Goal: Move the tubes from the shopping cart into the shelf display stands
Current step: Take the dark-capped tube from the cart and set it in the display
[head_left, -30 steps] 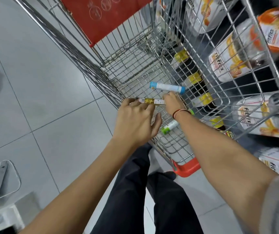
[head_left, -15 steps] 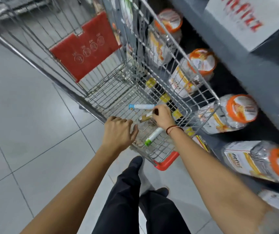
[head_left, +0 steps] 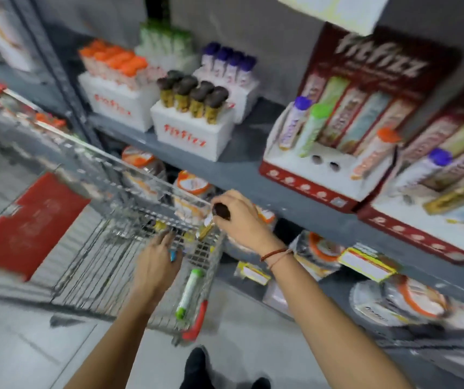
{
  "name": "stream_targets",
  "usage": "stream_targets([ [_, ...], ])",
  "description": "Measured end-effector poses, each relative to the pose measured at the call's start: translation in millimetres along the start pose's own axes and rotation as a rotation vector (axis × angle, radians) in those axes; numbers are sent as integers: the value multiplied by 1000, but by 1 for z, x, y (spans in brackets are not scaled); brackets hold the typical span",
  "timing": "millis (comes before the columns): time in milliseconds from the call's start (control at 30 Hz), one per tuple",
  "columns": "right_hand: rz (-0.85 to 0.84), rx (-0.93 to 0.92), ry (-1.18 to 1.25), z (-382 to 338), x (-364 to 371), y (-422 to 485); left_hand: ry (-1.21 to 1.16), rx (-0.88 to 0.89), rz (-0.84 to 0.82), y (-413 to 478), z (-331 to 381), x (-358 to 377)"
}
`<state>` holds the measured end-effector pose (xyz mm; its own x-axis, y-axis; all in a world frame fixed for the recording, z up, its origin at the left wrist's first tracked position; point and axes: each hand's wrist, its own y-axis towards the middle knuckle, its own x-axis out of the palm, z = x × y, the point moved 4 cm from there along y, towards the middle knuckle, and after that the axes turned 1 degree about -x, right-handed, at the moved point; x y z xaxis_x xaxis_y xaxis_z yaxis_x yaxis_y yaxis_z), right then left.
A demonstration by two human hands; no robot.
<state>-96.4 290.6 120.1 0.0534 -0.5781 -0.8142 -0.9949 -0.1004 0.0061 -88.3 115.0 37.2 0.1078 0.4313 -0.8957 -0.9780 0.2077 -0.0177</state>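
Note:
My right hand (head_left: pixel 242 217) is shut on a brown-capped tube (head_left: pixel 219 211) with a yellow body, held over the far rim of the wire shopping cart (head_left: pixel 93 273). Inside the cart, my left hand (head_left: pixel 155 265) lies over a blue-capped tube (head_left: pixel 173 255); only the blue tip shows, and blur hides whether the fingers grip it. A green-capped tube (head_left: pixel 188 293) rests on the cart floor. On the shelf, a white stand (head_left: pixel 194 133) holds brown-capped tubes. A red-and-white display stand (head_left: pixel 318 169) holds purple, green and orange tubes, with two empty holes.
More white stands with orange-capped (head_left: pixel 115 99) and purple-capped tubes (head_left: pixel 231 77) sit further back on the grey shelf (head_left: pixel 239 167). Orange-lidded packs (head_left: pixel 419 301) fill the lower shelf behind yellow price tags. The cart's red flap (head_left: pixel 28 223) is at left. My shoe (head_left: pixel 197 366) is below.
My view has swung up from the cart to the shelf. My right hand has lifted the brown-capped tube to the cart's rim. My left hand has left the near rim and reached over the blue-capped tube.

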Motion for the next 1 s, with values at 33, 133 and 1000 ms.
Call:
stream_targets([
  [33,27,1,-10,-1,-19,-7,-31,57,61,7,17,-5],
  [133,135,28,-38,3,-80,-34,-113,254,214,26,73,-17],
  [1000,373,278,-202,83,-241,-136,135,770,-95,51,219,64],
])
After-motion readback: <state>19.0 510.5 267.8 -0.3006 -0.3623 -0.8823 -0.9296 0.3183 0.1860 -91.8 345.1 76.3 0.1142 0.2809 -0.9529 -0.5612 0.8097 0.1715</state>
